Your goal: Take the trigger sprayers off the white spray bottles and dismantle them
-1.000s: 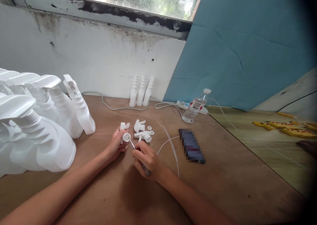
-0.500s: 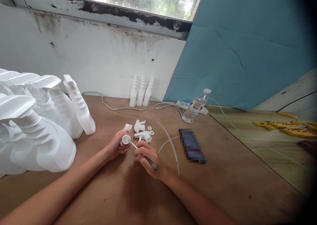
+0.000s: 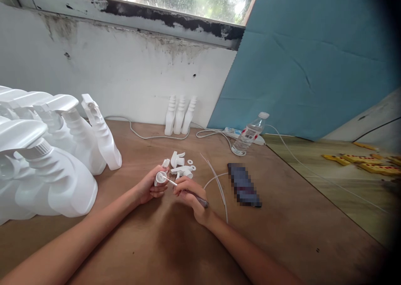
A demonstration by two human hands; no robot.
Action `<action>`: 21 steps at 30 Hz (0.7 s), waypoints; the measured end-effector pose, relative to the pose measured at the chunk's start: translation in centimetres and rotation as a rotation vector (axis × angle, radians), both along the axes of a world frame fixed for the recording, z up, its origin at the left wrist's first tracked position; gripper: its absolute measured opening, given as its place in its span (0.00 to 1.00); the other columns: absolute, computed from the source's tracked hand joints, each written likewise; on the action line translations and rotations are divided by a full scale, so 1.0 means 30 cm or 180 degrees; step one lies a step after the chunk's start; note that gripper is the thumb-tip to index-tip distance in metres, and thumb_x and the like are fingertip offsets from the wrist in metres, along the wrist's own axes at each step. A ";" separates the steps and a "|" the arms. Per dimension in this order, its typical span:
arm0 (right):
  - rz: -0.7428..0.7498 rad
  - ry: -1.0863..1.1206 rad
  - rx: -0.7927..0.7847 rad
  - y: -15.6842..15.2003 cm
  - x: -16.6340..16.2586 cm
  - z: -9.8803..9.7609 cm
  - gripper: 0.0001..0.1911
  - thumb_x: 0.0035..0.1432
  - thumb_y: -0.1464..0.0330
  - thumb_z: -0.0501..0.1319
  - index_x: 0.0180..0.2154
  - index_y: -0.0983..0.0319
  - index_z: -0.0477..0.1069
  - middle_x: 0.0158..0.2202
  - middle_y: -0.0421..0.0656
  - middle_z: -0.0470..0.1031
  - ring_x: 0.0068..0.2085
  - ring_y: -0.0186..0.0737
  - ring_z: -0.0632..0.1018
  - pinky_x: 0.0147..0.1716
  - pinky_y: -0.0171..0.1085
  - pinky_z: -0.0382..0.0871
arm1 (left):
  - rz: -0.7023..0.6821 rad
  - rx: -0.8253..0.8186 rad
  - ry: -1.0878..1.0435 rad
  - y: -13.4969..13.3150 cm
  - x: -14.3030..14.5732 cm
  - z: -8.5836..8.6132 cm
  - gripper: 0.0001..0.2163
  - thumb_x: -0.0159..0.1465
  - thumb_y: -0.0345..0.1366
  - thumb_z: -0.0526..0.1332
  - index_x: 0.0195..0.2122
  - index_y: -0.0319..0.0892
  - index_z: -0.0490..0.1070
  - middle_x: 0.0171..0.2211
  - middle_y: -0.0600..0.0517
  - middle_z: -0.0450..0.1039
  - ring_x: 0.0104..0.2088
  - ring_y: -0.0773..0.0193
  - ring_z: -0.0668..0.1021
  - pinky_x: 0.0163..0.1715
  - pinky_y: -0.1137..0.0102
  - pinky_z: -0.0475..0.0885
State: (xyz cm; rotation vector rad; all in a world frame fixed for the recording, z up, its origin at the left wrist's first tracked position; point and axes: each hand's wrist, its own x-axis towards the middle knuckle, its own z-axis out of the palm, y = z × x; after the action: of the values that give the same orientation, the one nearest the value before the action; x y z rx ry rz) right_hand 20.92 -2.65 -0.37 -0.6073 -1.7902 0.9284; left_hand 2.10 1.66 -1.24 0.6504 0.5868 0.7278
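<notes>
My left hand point(image 3: 151, 185) is closed around a white spray trigger head point(image 3: 161, 177), its round collar facing up toward me. In my right hand point(image 3: 192, 197) is a screwdriver point(image 3: 203, 201) with a dark handle and thin metal shaft. The shaft's tip reaches the collar opening; whether it touches the inside I cannot tell. Just beyond my hands lie two more spray trigger heads point(image 3: 177, 159) and small white washers point(image 3: 190, 162). Right of my right hand, thin white dip tubes point(image 3: 216, 180) rest on the table.
Several large white spray bottles point(image 3: 72, 184) stand at the left. Small white bottles point(image 3: 179, 118) are against the wall. A clear water bottle point(image 3: 249, 134) stands by a power strip point(image 3: 233, 131) with a white cable. A blurred-out phone point(image 3: 244, 184) lies at right on the brown table point(image 3: 282, 218).
Both hands have shifted slightly right and down in the picture with the trigger head and screwdriver. The screwdriver handle points a bit farther right and lies flatter.
</notes>
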 end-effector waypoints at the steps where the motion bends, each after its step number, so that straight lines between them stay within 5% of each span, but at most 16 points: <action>1: 0.0024 0.0066 -0.0046 0.000 0.002 0.000 0.12 0.63 0.65 0.54 0.34 0.61 0.74 0.34 0.44 0.72 0.35 0.38 0.72 0.37 0.39 0.65 | -0.0006 -0.0008 0.0017 0.000 0.001 0.002 0.14 0.60 0.44 0.60 0.28 0.42 0.57 0.15 0.62 0.51 0.12 0.78 0.43 0.09 0.82 0.41; 6: 0.0164 0.0234 -0.0290 0.004 0.001 0.002 0.12 0.60 0.64 0.55 0.32 0.61 0.75 0.32 0.43 0.73 0.34 0.39 0.72 0.37 0.40 0.65 | -0.0002 0.0022 0.0077 -0.003 0.006 0.007 0.16 0.59 0.45 0.62 0.27 0.42 0.57 0.15 0.63 0.49 0.13 0.78 0.43 0.09 0.82 0.41; 10: 0.0443 0.0757 -0.1278 0.016 -0.015 -0.011 0.09 0.54 0.65 0.60 0.29 0.62 0.75 0.29 0.43 0.71 0.31 0.38 0.71 0.34 0.39 0.65 | 0.0080 0.0122 0.0207 -0.011 0.013 0.007 0.16 0.59 0.46 0.63 0.28 0.42 0.57 0.13 0.63 0.50 0.12 0.78 0.44 0.09 0.82 0.41; 15: 0.0468 0.1241 -0.2096 0.043 -0.030 -0.018 0.09 0.53 0.63 0.54 0.28 0.61 0.67 0.26 0.43 0.69 0.25 0.36 0.69 0.25 0.37 0.63 | 0.0313 0.0341 0.0347 -0.021 0.029 0.011 0.18 0.57 0.47 0.65 0.31 0.43 0.56 0.14 0.62 0.54 0.12 0.77 0.47 0.10 0.82 0.42; 21: -0.0246 0.1521 -0.2244 0.106 0.037 0.016 0.09 0.51 0.61 0.53 0.29 0.59 0.62 0.26 0.40 0.66 0.23 0.33 0.65 0.24 0.36 0.61 | 0.1458 0.1054 0.0768 -0.004 0.042 -0.016 0.21 0.56 0.48 0.67 0.38 0.46 0.56 0.17 0.63 0.58 0.13 0.74 0.53 0.12 0.79 0.49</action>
State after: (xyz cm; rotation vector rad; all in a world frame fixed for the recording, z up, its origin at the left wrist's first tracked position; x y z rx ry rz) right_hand 22.03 0.53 0.12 -0.7955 -0.9873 1.5162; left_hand 3.35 1.54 -1.73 0.9322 0.8618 1.2010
